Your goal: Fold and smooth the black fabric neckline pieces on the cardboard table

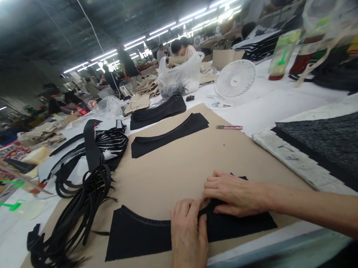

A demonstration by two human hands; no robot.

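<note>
A black fabric piece with a concave curved upper edge lies on the brown paper in front of me. A narrow black strip runs along that curve. My left hand presses on the middle of the piece, its fingers bent over the curved edge and its thumb to the right. Close beside it, my right hand has curled fingers at the right part of the same edge, with the thumb low on the fabric. Both hands are closed on the fabric; the exact grip under the fingertips is hidden.
Brown paper covers the table. Further back lie curved black pieces and pink-handled thread snips. Black strips are bundled at left. A white fan, bottles and dark grey fabric are beyond. People work in the background.
</note>
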